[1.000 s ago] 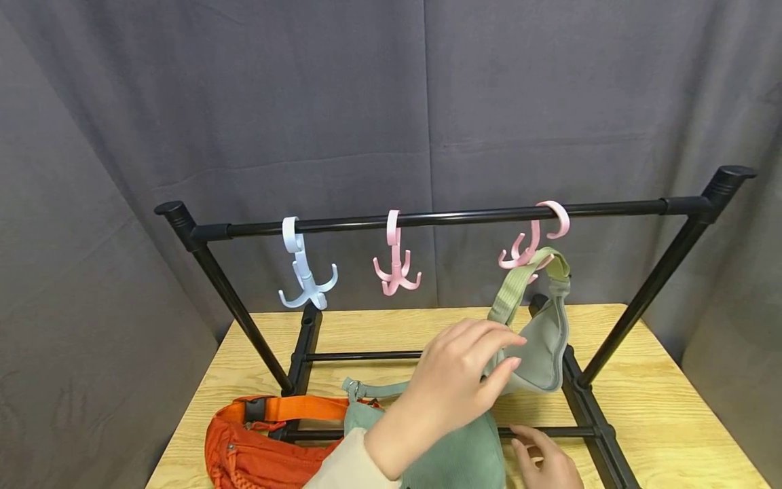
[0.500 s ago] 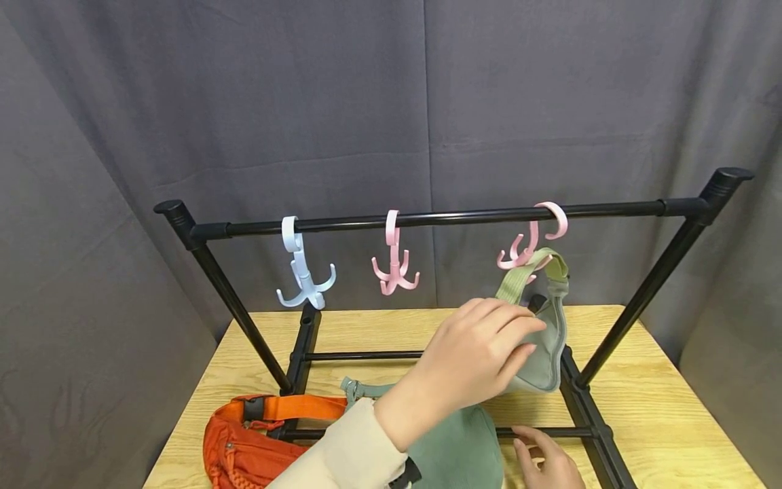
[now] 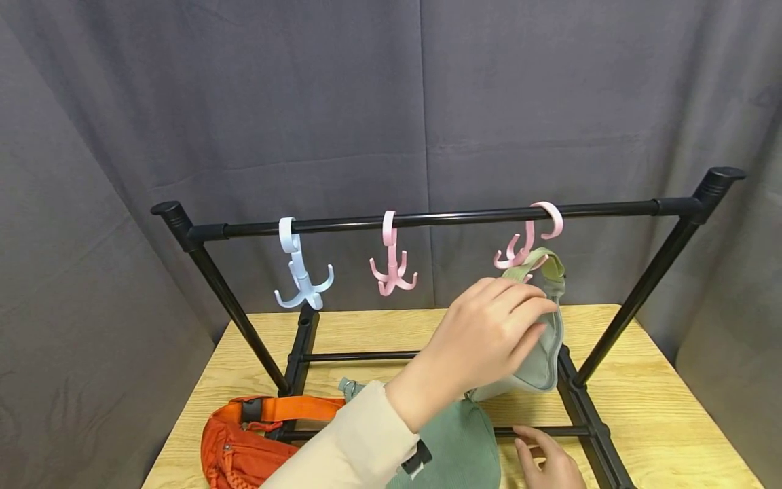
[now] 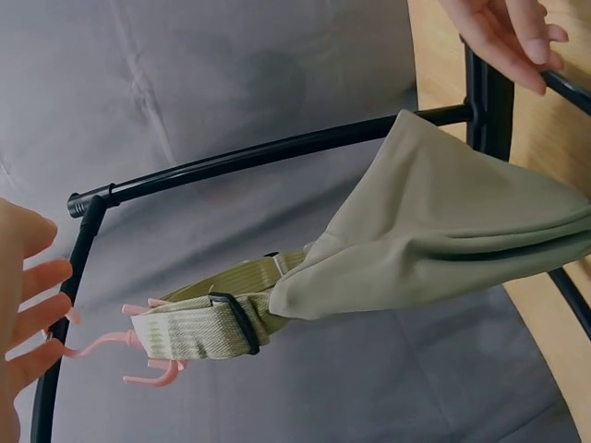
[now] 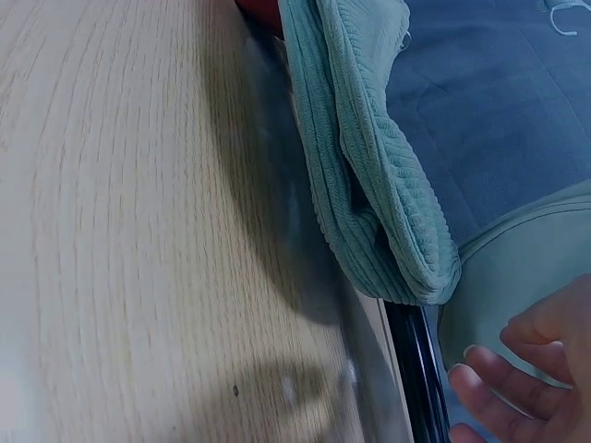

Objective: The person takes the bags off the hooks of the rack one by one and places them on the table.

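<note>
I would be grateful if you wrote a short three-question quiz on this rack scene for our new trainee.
1. True or false: the olive green bag hangs by its strap from the blue hook.
2. How many hooks hang on the black rail?
3. Which bag lies at the left of the wooden table? A) orange bag B) yellow bag C) black bag

Key:
1. False; its strap is on the right-hand pink hook, close to the left hand.
2. Three: one blue, two pink.
3. A
</note>
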The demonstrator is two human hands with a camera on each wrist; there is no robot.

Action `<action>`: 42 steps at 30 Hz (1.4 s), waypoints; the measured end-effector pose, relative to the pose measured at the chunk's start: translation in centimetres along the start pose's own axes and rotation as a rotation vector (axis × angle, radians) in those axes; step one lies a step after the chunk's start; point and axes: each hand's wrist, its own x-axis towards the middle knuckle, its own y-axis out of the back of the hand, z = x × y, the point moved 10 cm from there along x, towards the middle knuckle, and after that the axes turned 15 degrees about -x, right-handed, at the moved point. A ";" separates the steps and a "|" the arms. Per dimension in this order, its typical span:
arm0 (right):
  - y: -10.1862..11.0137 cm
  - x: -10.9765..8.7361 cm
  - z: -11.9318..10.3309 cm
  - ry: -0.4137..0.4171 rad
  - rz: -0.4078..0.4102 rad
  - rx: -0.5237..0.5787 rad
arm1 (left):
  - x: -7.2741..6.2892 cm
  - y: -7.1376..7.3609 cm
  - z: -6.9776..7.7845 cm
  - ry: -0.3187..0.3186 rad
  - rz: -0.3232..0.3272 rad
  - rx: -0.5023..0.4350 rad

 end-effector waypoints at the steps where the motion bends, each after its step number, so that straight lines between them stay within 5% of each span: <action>1: 0.0 0.0 0.0 0.000 -0.001 0.000 | 0.1 0.0 0.0 -0.010 0.006 0.001; 21: 0.0 -0.3 0.2 0.000 0.018 -0.013 | 3.0 0.4 -0.3 -0.113 0.036 0.114; 27: 0.0 -0.3 0.2 -0.001 0.021 -0.014 | 3.7 0.5 -1.0 -0.087 0.015 0.117; 42: -0.2 -0.6 0.6 -0.031 0.019 -0.003 | 5.0 1.8 -3.0 0.019 0.088 0.112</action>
